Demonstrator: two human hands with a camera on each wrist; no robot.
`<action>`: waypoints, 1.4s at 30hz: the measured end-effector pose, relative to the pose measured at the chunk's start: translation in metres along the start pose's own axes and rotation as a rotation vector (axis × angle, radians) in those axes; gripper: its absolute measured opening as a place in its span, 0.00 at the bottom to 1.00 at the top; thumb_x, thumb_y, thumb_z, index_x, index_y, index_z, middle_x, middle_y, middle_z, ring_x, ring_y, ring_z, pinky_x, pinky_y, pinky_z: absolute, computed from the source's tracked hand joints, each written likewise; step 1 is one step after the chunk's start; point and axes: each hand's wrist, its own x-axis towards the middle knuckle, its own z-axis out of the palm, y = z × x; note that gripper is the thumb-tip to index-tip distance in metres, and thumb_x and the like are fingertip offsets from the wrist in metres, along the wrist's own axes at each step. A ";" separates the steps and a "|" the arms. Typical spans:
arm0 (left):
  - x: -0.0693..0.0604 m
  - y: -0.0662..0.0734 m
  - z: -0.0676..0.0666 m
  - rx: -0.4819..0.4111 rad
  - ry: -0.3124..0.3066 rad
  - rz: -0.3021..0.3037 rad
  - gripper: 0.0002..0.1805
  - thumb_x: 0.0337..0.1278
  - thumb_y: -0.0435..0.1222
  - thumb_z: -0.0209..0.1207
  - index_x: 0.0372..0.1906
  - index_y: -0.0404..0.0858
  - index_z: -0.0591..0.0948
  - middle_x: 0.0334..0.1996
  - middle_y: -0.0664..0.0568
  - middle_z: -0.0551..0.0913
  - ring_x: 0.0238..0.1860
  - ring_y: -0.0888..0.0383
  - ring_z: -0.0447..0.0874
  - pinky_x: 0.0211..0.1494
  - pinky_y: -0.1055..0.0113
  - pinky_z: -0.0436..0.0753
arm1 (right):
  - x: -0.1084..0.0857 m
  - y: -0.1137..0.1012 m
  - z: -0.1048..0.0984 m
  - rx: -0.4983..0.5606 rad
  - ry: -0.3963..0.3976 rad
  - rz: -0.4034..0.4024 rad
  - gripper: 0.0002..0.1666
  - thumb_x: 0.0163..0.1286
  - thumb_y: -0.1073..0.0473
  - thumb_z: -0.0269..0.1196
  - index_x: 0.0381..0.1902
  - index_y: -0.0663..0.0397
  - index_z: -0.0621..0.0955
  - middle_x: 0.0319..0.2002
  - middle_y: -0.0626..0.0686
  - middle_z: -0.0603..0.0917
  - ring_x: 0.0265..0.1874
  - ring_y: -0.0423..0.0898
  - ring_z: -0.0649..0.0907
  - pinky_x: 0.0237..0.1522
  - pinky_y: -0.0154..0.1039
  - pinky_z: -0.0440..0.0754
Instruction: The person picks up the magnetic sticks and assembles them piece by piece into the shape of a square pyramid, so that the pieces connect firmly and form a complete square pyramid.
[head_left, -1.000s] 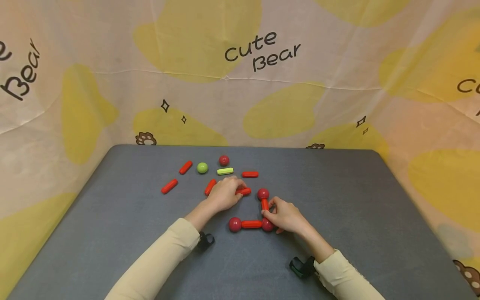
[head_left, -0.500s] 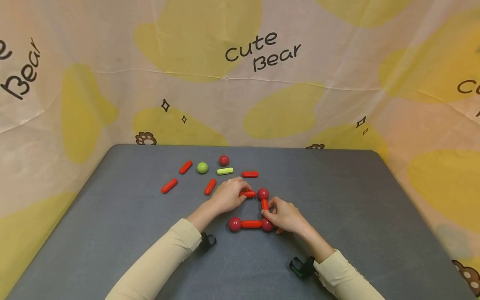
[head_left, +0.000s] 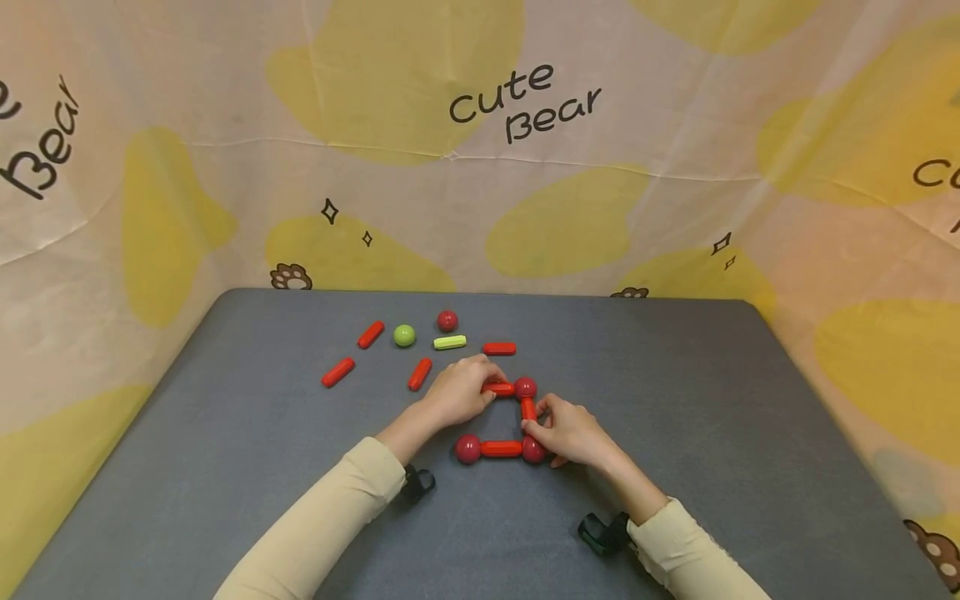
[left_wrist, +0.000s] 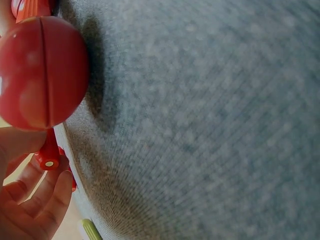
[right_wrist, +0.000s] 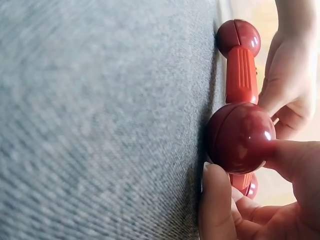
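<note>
On the grey table my left hand (head_left: pixel 456 393) pinches a red rod (head_left: pixel 498 389). Its right end meets a dark red ball (head_left: pixel 526 387); in the left wrist view the rod's near end (left_wrist: pixel 49 163) shows a pale metallic dot. From that ball a second red rod (head_left: pixel 528 409) runs toward the person to a corner ball (head_left: pixel 533 451). My right hand (head_left: pixel 573 432) grips this corner ball, thumb on one side and fingers on the other, as the right wrist view shows. Another red rod (head_left: pixel 501 449) joins the corner ball to a left ball (head_left: pixel 468 450).
Behind the left hand lie loose pieces: several red rods (head_left: pixel 338 372), a green ball (head_left: pixel 404 336), a red ball (head_left: pixel 447 321) and a yellow-green rod (head_left: pixel 450 342). A patterned cloth (head_left: pixel 562 217) hangs behind the table (head_left: pixel 675 375).
My left hand has moved right with the red rod, closing the gap to the far ball; the rod's end now meets it. My right hand has stayed in place.
</note>
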 end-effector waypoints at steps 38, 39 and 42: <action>0.001 -0.004 -0.003 -0.053 -0.008 0.001 0.11 0.52 0.33 0.60 0.42 0.44 0.83 0.39 0.54 0.80 0.36 0.60 0.78 0.38 0.66 0.77 | 0.037 -0.004 -0.008 0.034 0.106 -0.087 0.17 0.61 0.60 0.63 0.48 0.57 0.76 0.38 0.56 0.82 0.17 0.41 0.79 0.20 0.34 0.77; 0.001 -0.006 -0.005 -0.066 -0.005 -0.004 0.10 0.53 0.34 0.60 0.42 0.44 0.83 0.39 0.54 0.80 0.36 0.60 0.78 0.38 0.66 0.77 | 0.037 -0.004 -0.007 0.039 0.105 -0.087 0.17 0.61 0.60 0.63 0.48 0.57 0.76 0.38 0.56 0.82 0.17 0.41 0.79 0.20 0.34 0.78; 0.000 -0.011 -0.011 -0.108 0.019 -0.030 0.09 0.54 0.36 0.60 0.42 0.44 0.83 0.38 0.56 0.81 0.36 0.61 0.79 0.37 0.66 0.77 | 0.038 -0.004 -0.007 0.050 0.101 -0.085 0.17 0.61 0.60 0.62 0.48 0.57 0.76 0.37 0.56 0.82 0.17 0.42 0.79 0.20 0.35 0.78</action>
